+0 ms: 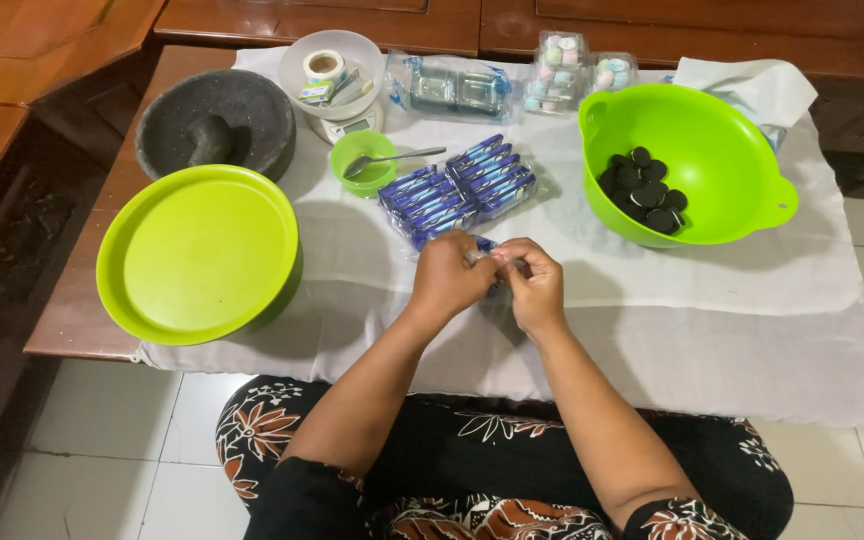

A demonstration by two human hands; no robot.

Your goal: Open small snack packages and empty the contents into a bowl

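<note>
Cloth [712, 330] covers low wooden table [82, 320]; tiled floor [102, 450].

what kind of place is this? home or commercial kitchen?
Most likely a home, with food prep done seated at a low wooden table on a tiled floor. Signs: a stone mortar, a green bowl of dark cookies, and both hands on a small blue packet.

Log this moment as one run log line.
left hand: grips blue packet | right hand: grips same packet | pile of blue packets behind | green bowl: dark cookies
</note>
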